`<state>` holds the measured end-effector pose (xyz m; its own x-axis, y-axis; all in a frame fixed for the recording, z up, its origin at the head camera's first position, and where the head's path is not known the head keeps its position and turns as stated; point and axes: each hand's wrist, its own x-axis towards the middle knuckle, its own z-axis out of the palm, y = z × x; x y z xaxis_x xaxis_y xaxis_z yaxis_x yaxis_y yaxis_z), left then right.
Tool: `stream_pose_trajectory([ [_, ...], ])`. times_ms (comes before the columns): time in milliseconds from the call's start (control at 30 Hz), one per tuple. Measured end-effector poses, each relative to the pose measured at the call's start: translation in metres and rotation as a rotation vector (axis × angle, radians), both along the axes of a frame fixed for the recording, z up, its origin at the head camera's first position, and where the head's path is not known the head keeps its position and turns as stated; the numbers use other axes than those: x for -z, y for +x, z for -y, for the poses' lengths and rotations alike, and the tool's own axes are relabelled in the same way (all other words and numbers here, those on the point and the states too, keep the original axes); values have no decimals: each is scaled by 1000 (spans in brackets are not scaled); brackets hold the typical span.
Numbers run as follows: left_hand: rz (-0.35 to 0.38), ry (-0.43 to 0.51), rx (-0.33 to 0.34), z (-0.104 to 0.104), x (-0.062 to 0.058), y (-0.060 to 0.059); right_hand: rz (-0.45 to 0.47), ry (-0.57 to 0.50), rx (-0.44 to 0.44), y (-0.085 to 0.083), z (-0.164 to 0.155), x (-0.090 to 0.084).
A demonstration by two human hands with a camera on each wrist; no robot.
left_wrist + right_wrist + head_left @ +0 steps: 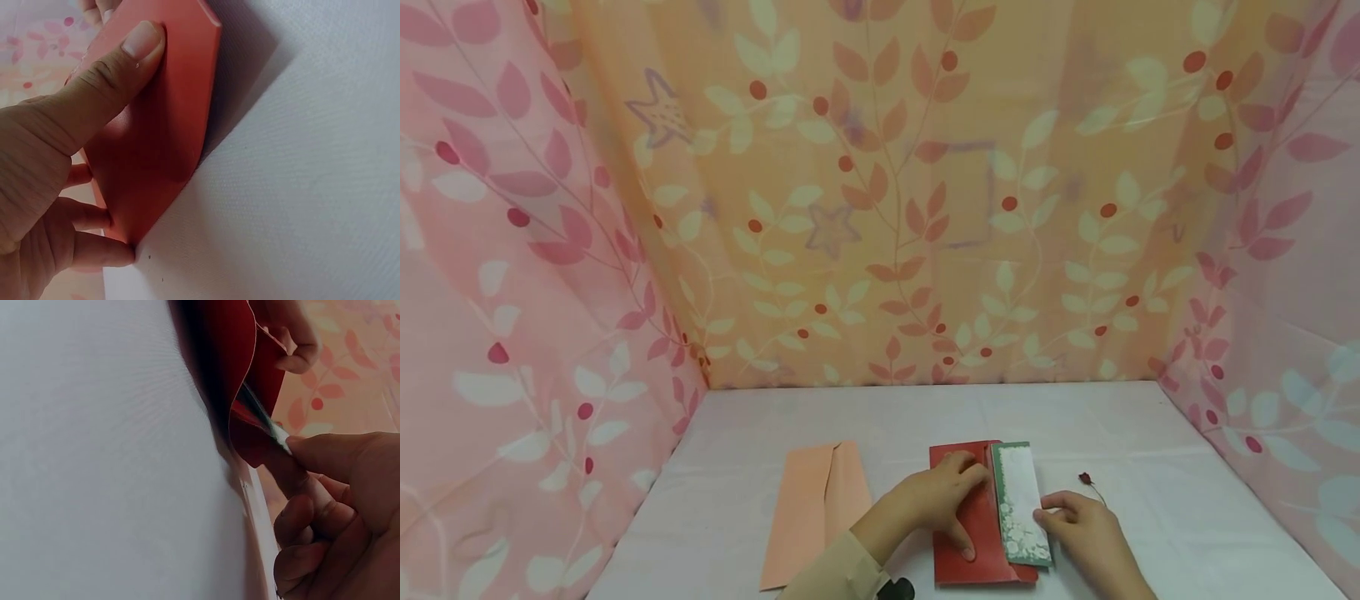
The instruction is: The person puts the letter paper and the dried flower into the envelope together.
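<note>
My left hand [934,500] grips a red envelope [987,529] on the white table, its fingers up by the open edge and the thumb lower on the face. In the left wrist view the thumb presses the bent red paper [184,81]. A white card with a green, leafy border [1018,492] stands at the envelope's open right side. My right hand [1092,529] pinches the card's right edge between thumb and forefinger. In the right wrist view the card's edge [280,436] sits between the envelope's parted layers [222,337].
A peach envelope [805,492] lies on the table [715,450] to the left, partly behind the left forearm. A small dark red flower on a thin stem [1085,479] lies just beyond the right hand. Leaf-patterned curtains [880,208] enclose the back and sides.
</note>
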<state>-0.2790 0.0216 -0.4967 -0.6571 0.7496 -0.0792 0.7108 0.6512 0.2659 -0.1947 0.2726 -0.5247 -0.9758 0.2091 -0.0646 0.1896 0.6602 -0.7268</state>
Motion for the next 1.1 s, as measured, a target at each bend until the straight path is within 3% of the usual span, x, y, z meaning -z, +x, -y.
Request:
stream_pose_trajectory([
  [433,10,8,-15,2,-6,2,-2,0,-3,-10,6,1],
  [933,2,13,-10,3,-3,2,14,-20,-34,-14,31,5],
  [1100,5,21,-3,5,-3,3,54,-54,-106,-15,35,1],
])
